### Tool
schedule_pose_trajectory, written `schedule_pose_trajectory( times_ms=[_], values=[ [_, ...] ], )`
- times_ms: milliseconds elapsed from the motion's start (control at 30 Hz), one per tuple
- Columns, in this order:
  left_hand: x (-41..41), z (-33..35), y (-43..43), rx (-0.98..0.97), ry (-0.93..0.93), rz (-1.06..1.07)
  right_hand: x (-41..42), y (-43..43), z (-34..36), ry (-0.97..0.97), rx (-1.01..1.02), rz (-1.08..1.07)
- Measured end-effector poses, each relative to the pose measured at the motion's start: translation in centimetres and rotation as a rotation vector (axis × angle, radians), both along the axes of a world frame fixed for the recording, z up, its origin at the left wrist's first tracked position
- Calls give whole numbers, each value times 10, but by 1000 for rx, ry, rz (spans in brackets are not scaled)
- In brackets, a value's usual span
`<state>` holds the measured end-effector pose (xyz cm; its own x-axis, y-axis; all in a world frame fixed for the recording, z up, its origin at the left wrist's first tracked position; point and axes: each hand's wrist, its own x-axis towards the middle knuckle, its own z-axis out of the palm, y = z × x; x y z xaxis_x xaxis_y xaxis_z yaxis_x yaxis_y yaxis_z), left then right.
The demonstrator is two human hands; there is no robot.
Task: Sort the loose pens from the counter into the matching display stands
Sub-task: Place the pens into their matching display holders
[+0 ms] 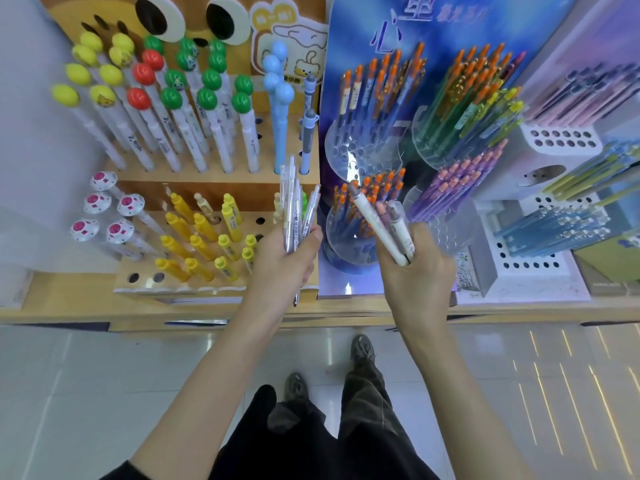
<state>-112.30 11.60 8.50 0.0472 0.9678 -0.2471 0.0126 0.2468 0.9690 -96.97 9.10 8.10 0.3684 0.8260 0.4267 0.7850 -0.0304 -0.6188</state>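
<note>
You are mid-sort. Your left hand [287, 261] grips a bunch of clear pens [295, 209] over the right edge of the wooden stand [207, 188]. Your right hand [415, 275], just right of that stand, grips a few white pens [379, 223]. The stand holds yellow pens [201, 233], and some of its holes are free. Next, you likely need to find each bunch's matching holder.

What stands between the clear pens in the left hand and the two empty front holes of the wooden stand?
Front-row yellow pens stand between the left hand, holding the clear pens, and those empty holes; from above, the holes look unobstructed.
</note>
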Motion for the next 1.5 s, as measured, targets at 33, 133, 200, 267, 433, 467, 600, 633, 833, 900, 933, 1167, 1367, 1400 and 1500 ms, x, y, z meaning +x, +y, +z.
schedule_pose_trajectory(
  times_ms=[33,133,200,267,433,467,600,633,833,900,933,1167,1367,1400,1500],
  values=[
    [1,1,1,5,1,-6,-1,0,-2,-24,18,12],
    [2,2,2,0,1,-10,-2,0,-8,-33,29,22],
    [3,3,2,-4,7,-12,-1,2,-10,0,31,18],
    [4,4,2,-4,6,-18,-1,3,-10,0,49,21],
    [3,7,4,-11,-18,-6,1,2,-9,9,68,84],
    [3,8,4,-11,-19,-4,2,4,-8,34,45,92],
    [4,9,4,-5,-19,-13,4,14,0,79,-69,113],
    [5,10,4,-3,-19,-14,5,15,1,98,-81,114],
    [5,16,4,20,-50,-4,13,7,11,574,-121,64],
    [6,20,9,26,-52,26,18,11,23,648,-81,78],
    [7,22,12,35,-60,37,21,15,30,676,-60,81],
    [15,42,39,73,-98,92,32,63,80,753,107,117],
    [20,56,62,106,-105,159,27,119,103,745,157,151],
    [21,56,64,108,-99,167,24,127,103,727,134,164],
    [23,55,68,114,-95,181,16,144,97,659,67,198]
  ],
)
